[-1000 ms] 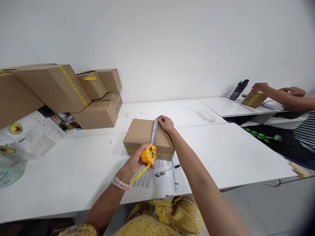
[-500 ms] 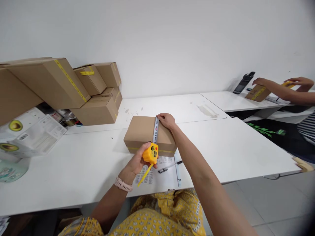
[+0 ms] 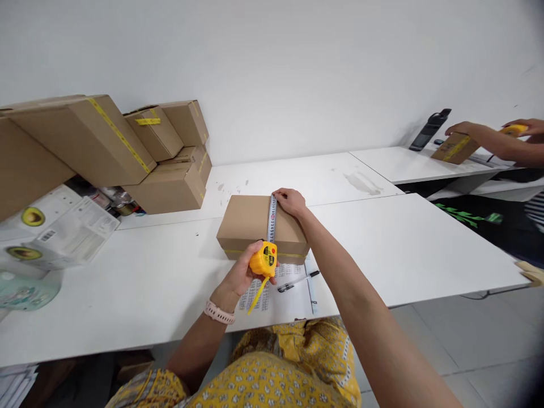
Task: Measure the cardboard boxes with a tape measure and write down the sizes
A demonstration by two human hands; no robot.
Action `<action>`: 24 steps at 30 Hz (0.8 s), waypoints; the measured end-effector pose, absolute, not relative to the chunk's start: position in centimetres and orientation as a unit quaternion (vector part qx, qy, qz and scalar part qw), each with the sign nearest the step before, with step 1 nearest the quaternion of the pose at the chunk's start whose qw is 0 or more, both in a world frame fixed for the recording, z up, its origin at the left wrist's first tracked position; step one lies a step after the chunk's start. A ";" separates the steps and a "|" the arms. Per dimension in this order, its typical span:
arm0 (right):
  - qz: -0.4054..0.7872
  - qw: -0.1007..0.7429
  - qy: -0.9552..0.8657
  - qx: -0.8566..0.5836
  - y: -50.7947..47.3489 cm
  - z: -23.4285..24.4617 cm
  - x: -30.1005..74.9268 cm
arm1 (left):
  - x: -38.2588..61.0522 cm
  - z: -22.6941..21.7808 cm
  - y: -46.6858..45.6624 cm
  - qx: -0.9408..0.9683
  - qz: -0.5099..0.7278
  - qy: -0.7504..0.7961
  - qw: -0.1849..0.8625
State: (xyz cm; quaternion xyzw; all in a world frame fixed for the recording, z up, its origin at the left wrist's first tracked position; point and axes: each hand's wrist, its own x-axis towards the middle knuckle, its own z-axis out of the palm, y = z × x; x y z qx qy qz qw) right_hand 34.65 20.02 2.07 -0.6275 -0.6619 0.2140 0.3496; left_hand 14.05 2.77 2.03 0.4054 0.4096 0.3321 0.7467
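A closed brown cardboard box (image 3: 246, 218) lies on the white table in front of me, with yellow tape along its near side. My left hand (image 3: 243, 271) is wrapped round a yellow tape measure (image 3: 264, 259) at the box's near edge. Its metal blade (image 3: 272, 221) runs out across the box top to the far edge. There my right hand (image 3: 290, 201) pinches the blade's end against the box. A yellow strap (image 3: 257, 297) hangs from the case. Beneath it, partly covered by the box, is a printed sheet (image 3: 293, 300) with a black-capped pen (image 3: 297, 281) on it.
Several cardboard boxes (image 3: 165, 184) are stacked at the left, beside a white carton with avocado pictures (image 3: 63, 226) and a pale green container (image 3: 29, 290). At the right, a co-worker's hands (image 3: 461, 129) hold another box (image 3: 457, 148) near a dark bottle (image 3: 430, 130).
The view has shifted slightly. My hands keep the same hold, with the blade still stretched over the box.
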 end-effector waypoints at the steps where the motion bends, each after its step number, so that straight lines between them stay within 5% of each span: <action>1: 0.222 0.391 -0.647 -0.616 19.8 2.3 34.8 | 14.0 2.0 2.5 0.428 0.346 0.406 0.730; 5: 0.228 0.581 -0.541 -0.564 16.0 2.7 36.2 | 12.1 1.4 0.9 0.554 0.445 0.443 0.546; 9: 0.193 0.626 -0.440 -0.615 8.0 -0.1 38.0 | 8.3 -0.4 0.4 0.563 0.515 0.535 0.362; 16: 0.236 0.563 -0.525 -0.593 2.0 -5.4 36.9 | 5.1 -3.1 3.3 0.434 0.550 0.548 0.456; 24: 0.155 0.522 -0.567 -0.618 8.8 2.1 37.1 | 5.0 3.0 8.3 0.462 0.646 0.403 0.455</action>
